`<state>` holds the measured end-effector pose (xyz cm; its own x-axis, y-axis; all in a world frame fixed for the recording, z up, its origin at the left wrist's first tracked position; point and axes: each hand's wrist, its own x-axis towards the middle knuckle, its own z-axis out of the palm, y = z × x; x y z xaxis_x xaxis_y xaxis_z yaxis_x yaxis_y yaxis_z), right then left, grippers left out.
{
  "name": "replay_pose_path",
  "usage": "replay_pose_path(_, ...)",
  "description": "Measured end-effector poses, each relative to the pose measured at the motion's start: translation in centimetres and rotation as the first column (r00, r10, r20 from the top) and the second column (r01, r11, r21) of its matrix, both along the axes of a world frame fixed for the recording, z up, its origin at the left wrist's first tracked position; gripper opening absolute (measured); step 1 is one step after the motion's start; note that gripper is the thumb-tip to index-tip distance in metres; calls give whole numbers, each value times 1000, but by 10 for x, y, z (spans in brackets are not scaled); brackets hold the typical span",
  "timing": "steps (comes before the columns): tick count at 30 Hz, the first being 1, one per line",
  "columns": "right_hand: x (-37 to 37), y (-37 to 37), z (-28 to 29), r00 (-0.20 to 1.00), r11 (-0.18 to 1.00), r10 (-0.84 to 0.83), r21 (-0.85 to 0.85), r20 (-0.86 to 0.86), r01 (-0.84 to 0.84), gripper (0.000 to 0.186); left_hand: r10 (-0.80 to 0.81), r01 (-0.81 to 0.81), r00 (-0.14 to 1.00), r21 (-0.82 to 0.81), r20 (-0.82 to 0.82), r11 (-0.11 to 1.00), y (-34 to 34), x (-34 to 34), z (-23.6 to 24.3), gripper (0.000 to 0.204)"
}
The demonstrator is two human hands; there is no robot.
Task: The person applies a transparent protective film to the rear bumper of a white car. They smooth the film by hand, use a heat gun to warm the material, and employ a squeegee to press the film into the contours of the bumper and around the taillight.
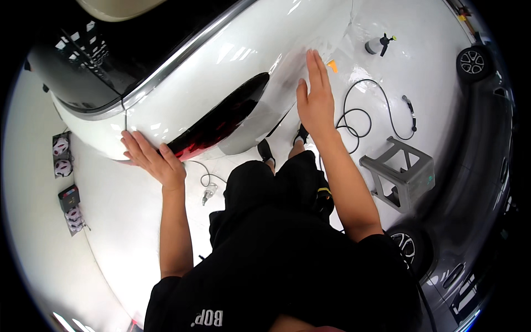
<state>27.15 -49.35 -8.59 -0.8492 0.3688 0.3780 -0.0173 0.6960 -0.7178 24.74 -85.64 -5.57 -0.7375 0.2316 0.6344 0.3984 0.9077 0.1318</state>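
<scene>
You wear a black T-shirt (287, 260) with short sleeves (381, 249) and white letters (208, 317). Your shorts (254, 188) are black, with something yellow (324, 191) on the right side. Your shoes (265, 150) are dark. A black cord (425, 301) runs past your right sleeve.

Between our left hand (154, 157) and right hand (318, 105), we have an open path above the tail light (221, 119). The white car (185, 91) blocks forward travel; a grey stool (409, 176) obstructs the right side.

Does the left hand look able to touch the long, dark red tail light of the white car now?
Probably yes: the open left hand is right beside the tail light, with nothing visible between them.
</scene>
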Motion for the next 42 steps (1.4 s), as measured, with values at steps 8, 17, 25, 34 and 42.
replay_pose_path(8,-90,17,0,959,980,-171,-141,-226,142,56,80,-78,996,-60,30,995,46,-10,12,67)
replay_pose_path(17,-102,20,-24,940,978,-205,-93,-274,186,60,78,-74,996,-113,35,991,40,-10,6,73)
replay_pose_path(25,-100,20,-28,925,994,-55,-111,-375,14,59,113,-106,991,-101,69,989,38,-10,8,74)
replay_pose_path(34,-103,19,-26,934,997,-64,-52,-351,49,63,105,-104,994,-46,37,994,36,-13,10,69)
replay_pose_path(42,-98,21,-18,947,990,-129,-96,-294,105,66,107,-106,994,-69,15,992,41,-10,16,68)
